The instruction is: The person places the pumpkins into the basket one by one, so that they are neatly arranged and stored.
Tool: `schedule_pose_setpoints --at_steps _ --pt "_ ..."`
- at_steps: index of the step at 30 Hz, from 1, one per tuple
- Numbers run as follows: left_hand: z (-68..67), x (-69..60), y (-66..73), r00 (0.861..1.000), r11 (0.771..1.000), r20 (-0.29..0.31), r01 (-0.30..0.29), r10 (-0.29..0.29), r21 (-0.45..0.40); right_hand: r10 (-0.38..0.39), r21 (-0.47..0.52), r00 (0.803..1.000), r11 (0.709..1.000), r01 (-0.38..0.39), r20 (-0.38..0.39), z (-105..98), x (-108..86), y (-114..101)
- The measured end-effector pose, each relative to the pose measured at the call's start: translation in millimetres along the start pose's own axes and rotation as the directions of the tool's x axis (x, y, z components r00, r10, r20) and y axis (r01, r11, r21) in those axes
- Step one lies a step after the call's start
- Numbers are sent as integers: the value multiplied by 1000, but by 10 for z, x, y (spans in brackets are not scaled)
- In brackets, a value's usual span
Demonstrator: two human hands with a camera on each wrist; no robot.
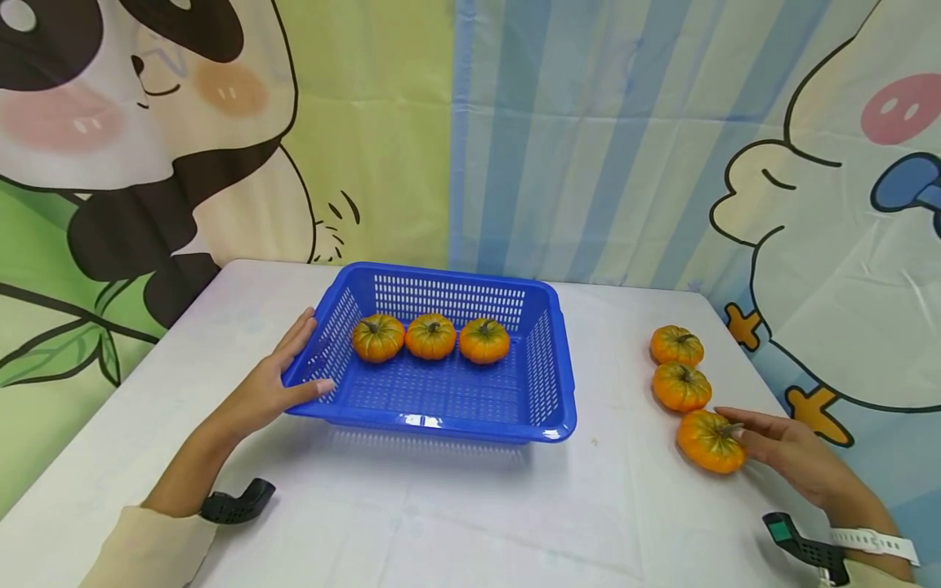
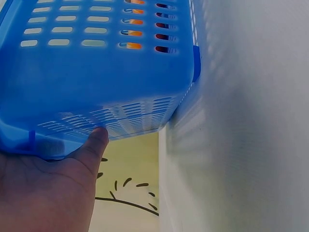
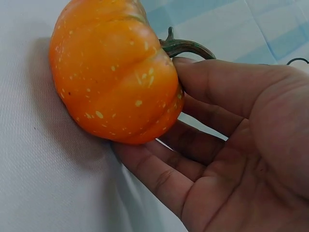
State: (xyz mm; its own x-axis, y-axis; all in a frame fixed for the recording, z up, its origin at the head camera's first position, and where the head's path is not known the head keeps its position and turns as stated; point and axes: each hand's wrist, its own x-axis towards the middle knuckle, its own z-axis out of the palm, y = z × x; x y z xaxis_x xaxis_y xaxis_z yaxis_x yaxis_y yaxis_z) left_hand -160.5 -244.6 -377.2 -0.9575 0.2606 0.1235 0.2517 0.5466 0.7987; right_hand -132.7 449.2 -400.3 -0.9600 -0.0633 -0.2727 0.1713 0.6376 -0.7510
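Note:
A blue plastic basket [image 1: 485, 429] with slotted walls stands on the table, three small orange pumpkins [image 1: 430, 336] in a row inside it. My left hand [image 1: 268, 392] holds its left rim, thumb over the edge and fingers along the outer wall. In the left wrist view, one finger lies against the outside of the basket [image 2: 96, 72]. At the right, my right hand [image 1: 797, 453] grips the nearest pumpkin [image 1: 706, 441] of another three. The right wrist view shows its thumb beside the curved stem and its fingers round the lower side of the pumpkin [image 3: 116, 77].
Two more pumpkins, a middle one [image 1: 681, 386] and a far one [image 1: 676, 345], sit just behind the gripped one. A white cloth covers the table [image 1: 412, 514]. Behind it hangs a printed curtain [image 1: 573, 147] with cartoon animals.

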Motion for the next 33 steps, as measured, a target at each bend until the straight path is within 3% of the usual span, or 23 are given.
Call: schedule_pose_setpoints --at_steps 19,33 --pt "-4 -5 3 1000 1000 0 -6 6 -1 -47 -34 999 998 46 -25 42 6 -178" --pt "-25 -10 -8 999 1000 41 1 0 -25 -127 26 992 992 126 6 107 12 -384"
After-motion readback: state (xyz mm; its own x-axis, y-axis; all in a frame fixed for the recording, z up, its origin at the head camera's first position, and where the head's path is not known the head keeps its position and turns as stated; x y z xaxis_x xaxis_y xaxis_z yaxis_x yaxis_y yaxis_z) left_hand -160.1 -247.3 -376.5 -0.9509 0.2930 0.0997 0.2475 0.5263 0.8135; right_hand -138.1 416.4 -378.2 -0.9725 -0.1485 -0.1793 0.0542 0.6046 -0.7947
